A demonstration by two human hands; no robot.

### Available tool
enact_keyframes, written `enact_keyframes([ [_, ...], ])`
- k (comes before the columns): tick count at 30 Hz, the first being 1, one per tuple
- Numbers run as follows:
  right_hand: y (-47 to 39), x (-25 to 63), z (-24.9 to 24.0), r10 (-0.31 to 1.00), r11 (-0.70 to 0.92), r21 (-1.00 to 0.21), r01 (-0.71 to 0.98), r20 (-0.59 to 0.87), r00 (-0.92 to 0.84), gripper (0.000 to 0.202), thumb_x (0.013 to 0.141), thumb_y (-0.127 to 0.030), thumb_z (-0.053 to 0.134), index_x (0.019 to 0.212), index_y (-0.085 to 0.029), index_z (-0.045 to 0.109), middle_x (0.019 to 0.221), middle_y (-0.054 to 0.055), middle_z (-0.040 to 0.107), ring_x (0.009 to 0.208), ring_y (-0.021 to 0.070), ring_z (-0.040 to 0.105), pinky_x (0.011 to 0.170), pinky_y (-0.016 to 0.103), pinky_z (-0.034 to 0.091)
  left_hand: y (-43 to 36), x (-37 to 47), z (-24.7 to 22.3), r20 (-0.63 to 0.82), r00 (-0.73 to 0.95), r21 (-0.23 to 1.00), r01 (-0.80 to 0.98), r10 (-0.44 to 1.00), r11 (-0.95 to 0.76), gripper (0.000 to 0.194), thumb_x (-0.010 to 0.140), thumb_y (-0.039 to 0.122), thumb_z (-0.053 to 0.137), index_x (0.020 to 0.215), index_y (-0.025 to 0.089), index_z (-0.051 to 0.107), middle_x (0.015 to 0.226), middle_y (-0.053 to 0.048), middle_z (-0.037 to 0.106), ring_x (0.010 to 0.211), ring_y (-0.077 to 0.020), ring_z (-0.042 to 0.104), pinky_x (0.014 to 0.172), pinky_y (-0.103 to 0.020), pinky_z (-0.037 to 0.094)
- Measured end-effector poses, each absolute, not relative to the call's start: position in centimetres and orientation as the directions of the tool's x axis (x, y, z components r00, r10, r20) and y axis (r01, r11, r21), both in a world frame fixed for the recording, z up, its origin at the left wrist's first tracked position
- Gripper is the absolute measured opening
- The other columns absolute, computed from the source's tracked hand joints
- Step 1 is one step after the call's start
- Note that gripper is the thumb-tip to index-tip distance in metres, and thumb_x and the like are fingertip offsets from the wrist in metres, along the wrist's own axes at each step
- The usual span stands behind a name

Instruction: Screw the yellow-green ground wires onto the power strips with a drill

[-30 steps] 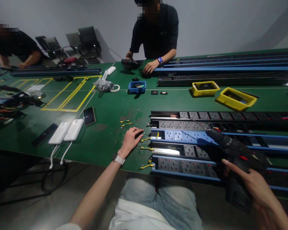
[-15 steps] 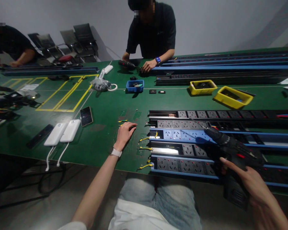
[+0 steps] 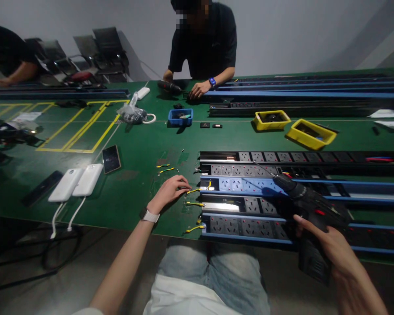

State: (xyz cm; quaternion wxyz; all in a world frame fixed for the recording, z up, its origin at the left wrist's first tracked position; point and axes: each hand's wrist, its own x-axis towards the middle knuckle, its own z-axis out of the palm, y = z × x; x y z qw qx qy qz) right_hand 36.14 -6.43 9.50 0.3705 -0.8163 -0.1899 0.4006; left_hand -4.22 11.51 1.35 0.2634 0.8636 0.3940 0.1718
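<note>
My right hand (image 3: 325, 236) is wrapped round the grip of a black power drill (image 3: 302, 192), its long bit pointing up and left over the socket strips. Several strips lie side by side, among them a blue one (image 3: 239, 185) and a black one (image 3: 252, 226). My left hand (image 3: 175, 189) is at the left end of the blue strip, fingers together by a yellow-green wire (image 3: 193, 191); whether it pinches anything is too small to tell. Loose yellow-green wires (image 3: 166, 170) lie behind that hand. Another short wire (image 3: 195, 204) sticks out from the strip nearer me.
Across the green table (image 3: 134, 144), a person (image 3: 203, 48) holds another drill. Yellow bins (image 3: 310, 134) and a blue bin (image 3: 180, 117) stand mid-table. White power banks (image 3: 88, 180) and a phone (image 3: 111, 159) lie left. Another person (image 3: 9, 57) is at far left.
My left hand has moved toward me and to the right, from the loose wires to the blue strip's end. My right hand still holds the drill. The view has shifted slightly.
</note>
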Motion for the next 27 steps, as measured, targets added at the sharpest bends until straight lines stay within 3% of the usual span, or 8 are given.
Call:
enact_keyframes([
  [4,-6.4,35.7,9.8,0.605,-0.65,-0.76,0.01,-0.509,0.613,0.048,0.05,-0.055,0.083,0.059,-0.012,0.061,0.062,0.002,0.06,0.063,0.0115,0.053,0.059,0.022,0.041,11.8,-4.2,1.6,0.112,0.625,0.631,0.556,0.772,-0.541,0.015,0.09,0.032,0.063,0.093,0.023,0.074,0.1,-0.006,0.068,0.096,-0.0185,0.063,0.089,-0.032,0.049],
  [11,-6.5,37.1,8.4,0.589,-0.672,-0.74,-0.003,-0.538,0.603,0.051,0.049,-0.056,0.084,0.065,-0.013,0.063,0.065,0.002,0.062,0.066,0.0123,0.055,0.062,0.022,0.044,10.7,-4.1,0.2,0.201,0.394,0.776,0.496,0.897,-0.391,0.009,0.085,0.024,0.063,0.089,0.018,0.067,0.092,-0.005,0.07,0.081,-0.0149,0.064,0.072,-0.026,0.05],
  [19,-6.3,36.8,9.0,0.559,-0.68,-0.732,-0.043,-0.556,0.616,0.048,0.048,-0.055,0.084,0.061,-0.014,0.062,0.063,0.001,0.06,0.064,0.0113,0.054,0.056,0.02,0.042,10.9,-4.1,0.2,0.229,0.426,0.78,0.457,0.875,-0.427,0.005,0.08,0.018,0.064,0.084,0.017,0.067,0.085,-0.004,0.068,0.075,-0.0131,0.061,0.07,-0.025,0.049],
  [27,-6.1,36.6,9.3,0.534,-0.693,-0.717,-0.069,-0.575,0.619,0.052,0.047,-0.053,0.086,0.071,-0.014,0.061,0.065,-0.001,0.059,0.063,0.0113,0.054,0.057,0.022,0.043,11.3,-4.4,0.0,0.224,0.283,0.817,0.468,0.933,-0.338,0.017,0.087,0.032,0.066,0.091,0.018,0.076,0.091,-0.006,0.074,0.081,-0.0151,0.066,0.074,-0.026,0.049],
])
